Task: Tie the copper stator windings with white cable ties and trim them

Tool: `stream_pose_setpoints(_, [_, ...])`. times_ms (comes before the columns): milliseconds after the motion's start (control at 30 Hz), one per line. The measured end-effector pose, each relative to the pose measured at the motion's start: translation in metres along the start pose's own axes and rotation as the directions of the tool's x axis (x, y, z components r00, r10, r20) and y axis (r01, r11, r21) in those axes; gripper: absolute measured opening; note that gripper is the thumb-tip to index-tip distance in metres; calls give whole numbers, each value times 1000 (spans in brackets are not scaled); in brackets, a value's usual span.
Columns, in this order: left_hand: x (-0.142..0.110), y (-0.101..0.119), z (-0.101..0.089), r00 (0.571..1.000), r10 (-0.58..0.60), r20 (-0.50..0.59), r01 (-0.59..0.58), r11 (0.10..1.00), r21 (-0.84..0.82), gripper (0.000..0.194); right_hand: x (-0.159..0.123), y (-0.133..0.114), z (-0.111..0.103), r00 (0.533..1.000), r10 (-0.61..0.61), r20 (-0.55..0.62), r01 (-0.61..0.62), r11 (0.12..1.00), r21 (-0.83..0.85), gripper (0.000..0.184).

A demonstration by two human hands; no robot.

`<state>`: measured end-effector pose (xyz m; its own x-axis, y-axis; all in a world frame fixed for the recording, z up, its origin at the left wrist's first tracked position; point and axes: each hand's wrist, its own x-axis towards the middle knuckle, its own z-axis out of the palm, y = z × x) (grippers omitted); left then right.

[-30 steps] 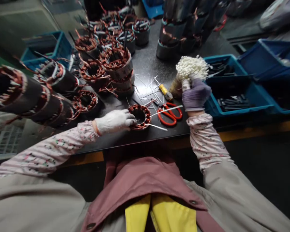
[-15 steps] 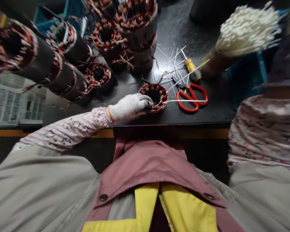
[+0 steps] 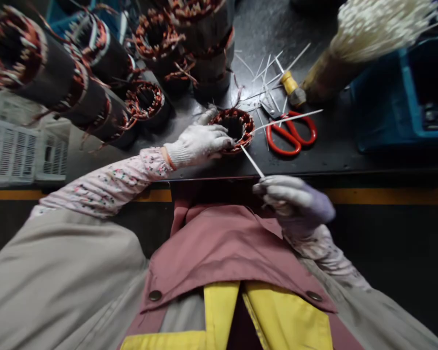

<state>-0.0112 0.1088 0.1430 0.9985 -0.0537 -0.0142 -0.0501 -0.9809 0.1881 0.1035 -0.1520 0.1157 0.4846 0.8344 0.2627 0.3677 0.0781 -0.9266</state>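
Observation:
My left hand (image 3: pixel 202 145), in a white knit glove, grips the left and near rim of a small motor stator (image 3: pixel 246 124) with copper windings, its fingertips over the central hole. My right hand (image 3: pixel 290 194), gloved in white and purple, pinches a thin white strip (image 3: pixel 253 162) just beyond the table's front edge. The strip's far tip meets the near side of the stator's winding. Another white strip (image 3: pixel 292 119) sticks out to the right from the stator, passing over red-handled scissors (image 3: pixel 283 145).
A yellow-handled screwdriver (image 3: pixel 289 83) lies among loose white strips. At the right stand a thick bundle of white strips (image 3: pixel 381 29) and a blue bin (image 3: pixel 405 104). Stacked stators (image 3: pixel 58 68) crowd the left, above white plastic baskets (image 3: pixel 12 150).
My right hand has come from the far right, beside the bundle, to the front of the stator with a white strip. My left hand stays on the stator.

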Motion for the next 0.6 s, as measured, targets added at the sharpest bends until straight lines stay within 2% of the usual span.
stream_pose_setpoints(33, [2, -1, 4, 999, -25, -26, 24, 999, -44, 33, -8, 2, 8, 998, -71, 1, 71, 997, 21, 11])
stream_pose_setpoints(100, [7, 1, 11, 992, -90, -92, 79, 990, -116, 35, -17, 6, 18, 980, -200, 16, 198, 978, 72, 14])
stream_pose_setpoints(167, [10, 6, 16, 979, -153, -133, 131, 979, -158, 34, -21, 8, 20, 971, -236, 33, 231, 966, 116, 20])
stream_pose_setpoints(267, [11, 12, 19, 965, -212, -152, 185, 968, -171, 32, -22, 10, 17, 980, -190, 63, 179, 971, 157, 22])
stream_pose_setpoints(367, [11, 14, 20, 959, -237, -155, 213, 964, -159, 33, -22, 12, 15, 989, -125, 73, 113, 982, 150, 15])
stream_pose_setpoints(600, [11, 11, 23, 953, -247, -175, 224, 965, -137, 40, -9, 18, 28, 999, -34, 9, 33, 989, 144, 6])
